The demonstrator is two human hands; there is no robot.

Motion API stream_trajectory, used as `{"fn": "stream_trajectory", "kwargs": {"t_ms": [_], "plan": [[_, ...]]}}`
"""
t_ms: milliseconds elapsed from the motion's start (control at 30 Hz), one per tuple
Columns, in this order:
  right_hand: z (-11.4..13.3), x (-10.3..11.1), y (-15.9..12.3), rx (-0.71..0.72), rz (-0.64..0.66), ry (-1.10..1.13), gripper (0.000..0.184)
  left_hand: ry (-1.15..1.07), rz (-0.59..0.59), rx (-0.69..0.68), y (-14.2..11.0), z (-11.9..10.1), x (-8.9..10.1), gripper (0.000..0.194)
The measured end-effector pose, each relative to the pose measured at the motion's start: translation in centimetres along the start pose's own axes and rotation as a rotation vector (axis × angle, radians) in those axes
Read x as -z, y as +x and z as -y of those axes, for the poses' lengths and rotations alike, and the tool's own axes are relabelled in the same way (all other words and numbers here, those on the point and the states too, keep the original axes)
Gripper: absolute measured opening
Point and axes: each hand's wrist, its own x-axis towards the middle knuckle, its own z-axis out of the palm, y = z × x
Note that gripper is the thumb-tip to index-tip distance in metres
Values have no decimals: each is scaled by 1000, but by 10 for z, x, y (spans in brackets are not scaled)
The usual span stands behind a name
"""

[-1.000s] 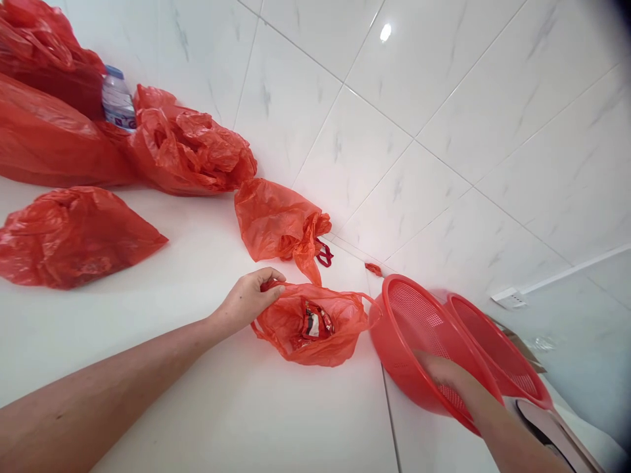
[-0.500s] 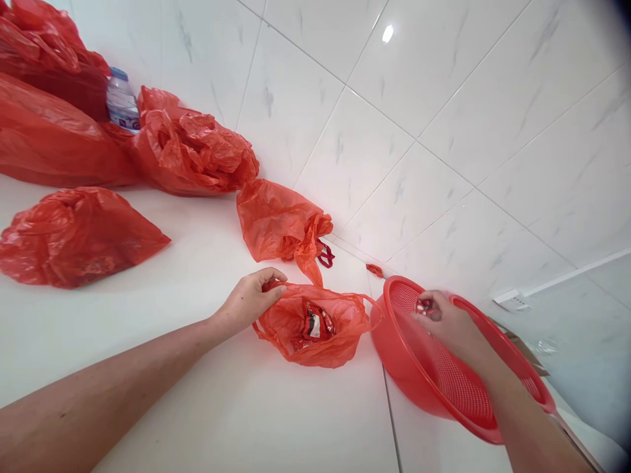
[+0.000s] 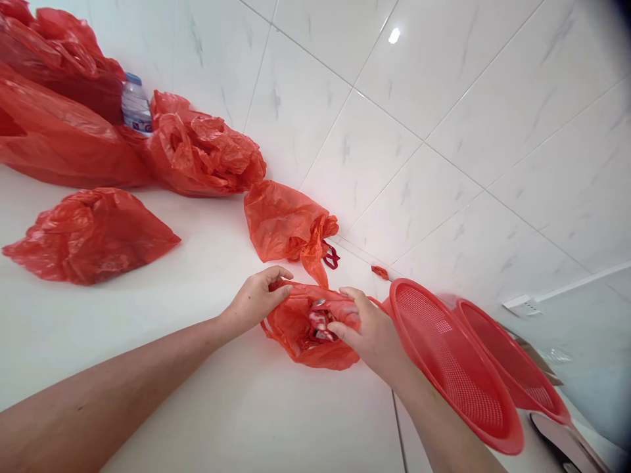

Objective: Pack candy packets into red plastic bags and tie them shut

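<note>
Pinching, with the nearly closed thumb and fingers of the left hand [image 3: 252,302], the edge of a thin, translucent red plastic bag [image 3: 315,359], open-mouthed on a smooth white surface [image 3: 236,407]. Holding the right hand [image 3: 377,335] at the bag's opposite side with thumb and fingers spread apart, beside small, shiny red-and-white packets [image 3: 320,323] inside; cannot tell whether touching them. With a round, perforated red plastic basket [image 3: 456,368] beside the right forearm.
</note>
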Motion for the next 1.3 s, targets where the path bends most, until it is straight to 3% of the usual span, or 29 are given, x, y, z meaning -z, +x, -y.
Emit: {"fn": "stream_trajectory", "kwargs": {"t_ms": [233,367,467,600,700,767,833,900,967,1100,1200,1300], "plan": [[-48,8,-11,-77,-34,-192,23,8,-20,-9,2,-2,2,34],[-77,17,-25,-140,1,-285,24,14,-16,1,2,0,2,34],[-89,20,-31,-149,-43,-298,29,17,-27,-10,1,-1,1,35],[-92,12,-30,-205,-197,-183,52,78,-31,-44,0,-6,2,37],[-91,-4,-23,-294,-249,-57,69,202,52,-112,-1,-8,11,55],[-91,-15,-17,-381,-184,71,64,309,156,-110,-1,-9,23,73],[-90,-18,-13,-463,-75,224,46,355,257,-55,-1,-13,35,78],[-88,-7,-11,-487,-62,352,29,286,322,-10,0,-23,47,73],[-86,19,-13,-451,-191,481,24,144,315,-46,2,-45,55,68],[-81,89,-23,-223,-554,916,22,-139,82,-304,6,-110,62,57],[-76,121,-32,-152,-509,1035,19,-220,-33,-424,6,-155,58,45],[-68,129,-42,-171,-434,1009,18,-169,-30,-460,3,-180,49,40]]}}
